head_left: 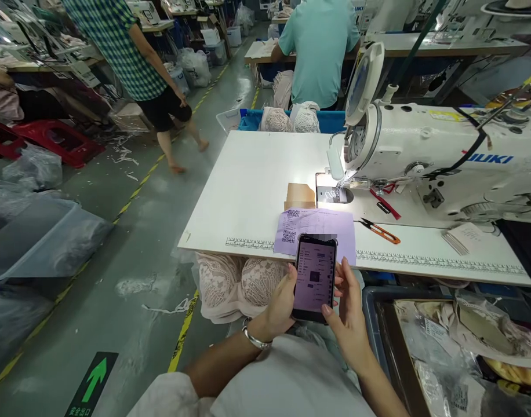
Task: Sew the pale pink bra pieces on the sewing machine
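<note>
A pale shirt (287,376) fills the foreground nearest us; just beyond it, two hands meet at one phone (315,278), its screen lit, at the near edge of a white surface (248,179). Clock directions run from that phone. We see the left hand (280,304), a bracelet (254,336) at its wrist, closed along the phone's left side. The right hand (350,321) sets its thumb at the lower right corner, fingers loosely bent beside the edge; how firmly it grips, we cannot tell.

We count one purple sheet (326,223) at twelve, two QR codes showing, its lower part blocked by the phone; one brown card (300,194) behind it; one pair of orange-handled snips (385,233) at two; and one sewing machine (422,150) between one and two, hiding the surface behind it.

A dark bin (372,315) at four holds plastic-wrapped pieces (443,347). A blue box (330,121) at twelve, past the far edge, holds two lace bundles (306,117). At nine, two lace cups (239,284) sit partly under the surface's edge, and farther off stands a translucent tub (43,243).

We find one person in teal (320,52) seated at twelve, another in checks (113,46) mid-stride at eleven.
</note>
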Demonstrator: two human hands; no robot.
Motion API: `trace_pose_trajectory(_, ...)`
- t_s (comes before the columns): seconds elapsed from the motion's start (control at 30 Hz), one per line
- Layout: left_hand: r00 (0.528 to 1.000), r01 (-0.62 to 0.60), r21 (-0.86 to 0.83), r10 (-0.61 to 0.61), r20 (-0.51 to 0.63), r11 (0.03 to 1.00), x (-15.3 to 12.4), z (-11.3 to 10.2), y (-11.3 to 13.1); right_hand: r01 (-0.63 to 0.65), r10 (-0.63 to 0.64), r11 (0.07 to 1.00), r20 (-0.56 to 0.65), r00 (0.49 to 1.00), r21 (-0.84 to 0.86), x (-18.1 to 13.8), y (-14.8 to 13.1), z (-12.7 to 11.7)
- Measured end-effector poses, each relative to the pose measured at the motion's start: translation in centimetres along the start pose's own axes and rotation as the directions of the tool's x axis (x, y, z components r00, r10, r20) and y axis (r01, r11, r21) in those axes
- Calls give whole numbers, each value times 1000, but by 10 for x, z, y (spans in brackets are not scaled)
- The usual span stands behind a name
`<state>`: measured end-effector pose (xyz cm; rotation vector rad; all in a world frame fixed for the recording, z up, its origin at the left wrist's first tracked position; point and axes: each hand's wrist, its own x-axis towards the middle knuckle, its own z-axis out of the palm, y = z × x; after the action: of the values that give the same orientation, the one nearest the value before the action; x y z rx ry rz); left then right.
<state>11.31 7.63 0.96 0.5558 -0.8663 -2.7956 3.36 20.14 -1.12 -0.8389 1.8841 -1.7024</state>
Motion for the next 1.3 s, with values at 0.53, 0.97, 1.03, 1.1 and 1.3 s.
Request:
trace_pose_trajectory(0.53, 998, -3, -22, 1, -62, 1000, 0, 6, -5, -46, 42, 999, -134, 990, -29, 16, -12, 0)
trace_pose_trajectory(0.97, 1000, 0, 1, 0, -32, 1000, 1, 2, -2, 44, -49, 996, -72, 996, -72, 8, -3, 0)
trace_pose_trajectory(1.03, 1000, 2, 7, -2, -15, 1000, 1, 2, 1, 98, -99, 988, 0, 995, -117, 3, -3, -2)
trace_pose_trajectory(1.1, 1000, 9, 11, -9, -14, 1000, 1, 2, 3, 155, -147, 969, 55, 988, -193, 1, -2, -2)
trace_pose_trajectory(1.3, 1000, -6, 14, 7, -10, 1000, 1, 3, 3, 211, -248, 918, -72, 966, -334, 5, -2, 1)
